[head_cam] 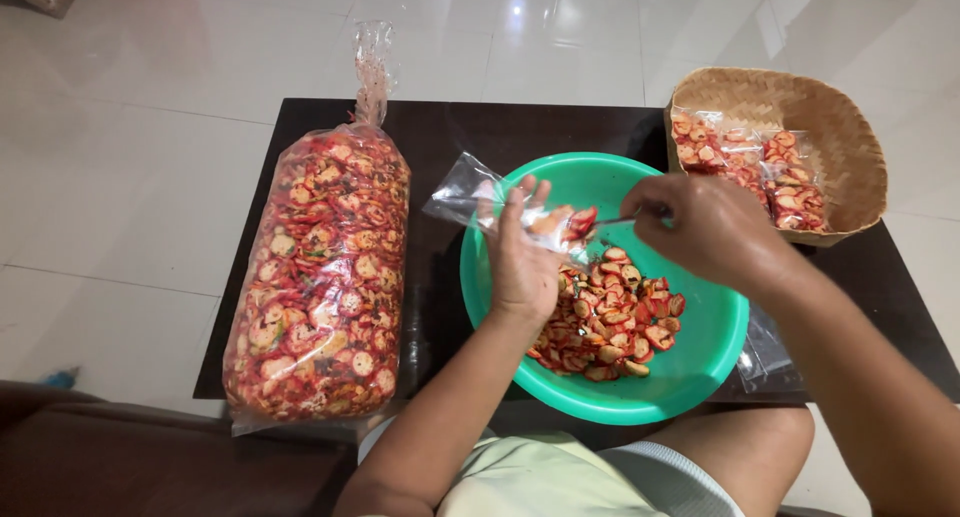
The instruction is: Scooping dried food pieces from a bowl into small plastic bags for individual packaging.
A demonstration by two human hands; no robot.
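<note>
Table (470, 127) of dark wood carries a long clear sack of red-coated chips (320, 277), a green bowl (700, 367) and a woven basket (840, 127) of filled packets. Left hand (520, 257) grips a small clear bag (480, 192) above the bowl — right hand (700, 227) pinches a spoon (615, 220) at its mouth.

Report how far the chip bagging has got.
Done: filled small packets lie in the woven basket. In hand: left hand holds a small clear bag open; right hand spoons chips in. Left: loose chips in the green bowl, and the big sack looks full.
</note>
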